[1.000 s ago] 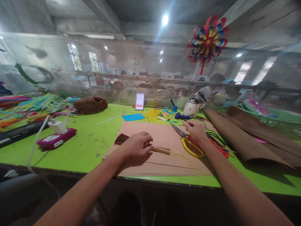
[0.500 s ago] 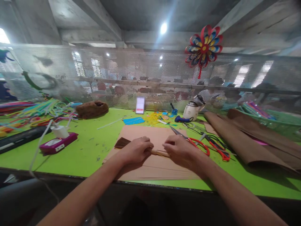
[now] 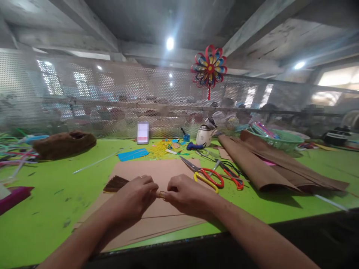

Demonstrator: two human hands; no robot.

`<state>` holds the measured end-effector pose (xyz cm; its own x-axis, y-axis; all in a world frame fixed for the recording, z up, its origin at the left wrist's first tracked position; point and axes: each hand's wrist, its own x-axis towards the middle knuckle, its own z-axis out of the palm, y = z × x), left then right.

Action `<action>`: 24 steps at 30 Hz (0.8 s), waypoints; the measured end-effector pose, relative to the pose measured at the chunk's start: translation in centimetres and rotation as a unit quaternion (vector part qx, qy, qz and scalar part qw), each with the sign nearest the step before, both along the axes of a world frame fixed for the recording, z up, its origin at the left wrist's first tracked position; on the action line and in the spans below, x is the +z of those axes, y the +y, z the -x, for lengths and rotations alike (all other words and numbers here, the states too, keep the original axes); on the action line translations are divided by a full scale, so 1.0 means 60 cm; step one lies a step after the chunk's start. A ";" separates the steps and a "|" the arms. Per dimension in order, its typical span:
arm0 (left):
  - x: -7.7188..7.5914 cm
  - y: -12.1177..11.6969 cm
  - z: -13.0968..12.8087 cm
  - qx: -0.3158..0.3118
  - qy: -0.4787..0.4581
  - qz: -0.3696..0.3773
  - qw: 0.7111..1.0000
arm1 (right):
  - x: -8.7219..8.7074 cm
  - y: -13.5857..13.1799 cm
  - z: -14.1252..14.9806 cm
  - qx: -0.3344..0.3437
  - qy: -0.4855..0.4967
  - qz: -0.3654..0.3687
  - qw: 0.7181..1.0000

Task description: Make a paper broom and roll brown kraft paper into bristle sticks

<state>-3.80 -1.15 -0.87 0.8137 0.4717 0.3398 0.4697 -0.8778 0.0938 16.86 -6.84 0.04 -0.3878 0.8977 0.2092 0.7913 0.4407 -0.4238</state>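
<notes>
My left hand (image 3: pixel 141 194) is closed around the middle of a folded brown paper bundle (image 3: pixel 115 184). The bundle's dark, pleated end fans out past the left side of that hand. Fingers of my right hand (image 3: pixel 186 194) pinch the bundle's thin tan end, which shows only briefly in the narrow gap between my hands; the rest of it is covered by my fingers. Under both hands lies a stack of tan paper sheets (image 3: pixel 157 170). Scissors with red and yellow handles (image 3: pixel 213 177) lie just beyond my right hand.
Red-handled pliers (image 3: pixel 237 183), a blue tool (image 3: pixel 195 146) and a white pot (image 3: pixel 204 136) stand or lie behind. Rolled brown paper (image 3: pixel 252 164) and a green basket (image 3: pixel 288 138) are at right. A phone (image 3: pixel 143 132), blue sheet (image 3: pixel 133 154) and yellow scraps (image 3: pixel 161 149) sit at the back.
The view has turned to the right, so the table's things appear farther left. My hands have drawn closer together along the paper bundle, leaving less of its thin part showing.
</notes>
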 end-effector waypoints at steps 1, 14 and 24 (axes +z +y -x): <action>0.000 -0.001 0.000 0.007 0.012 0.008 1.000 | -0.001 -0.002 0.000 0.003 0.002 0.003 1.000; -0.001 0.008 0.017 0.135 -0.140 -0.009 0.981 | -0.023 0.011 -0.013 -0.018 0.047 0.035 0.998; 0.007 0.033 0.045 0.219 -0.363 -0.123 0.897 | -0.051 0.031 0.049 -0.103 0.152 0.040 0.982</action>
<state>-6.49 0.83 -0.45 0.0896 0.5306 0.8429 0.6682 -0.6596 0.3442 13.90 -4.97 -2.99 -0.1260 0.9691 0.2121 0.6914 0.2391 -0.6817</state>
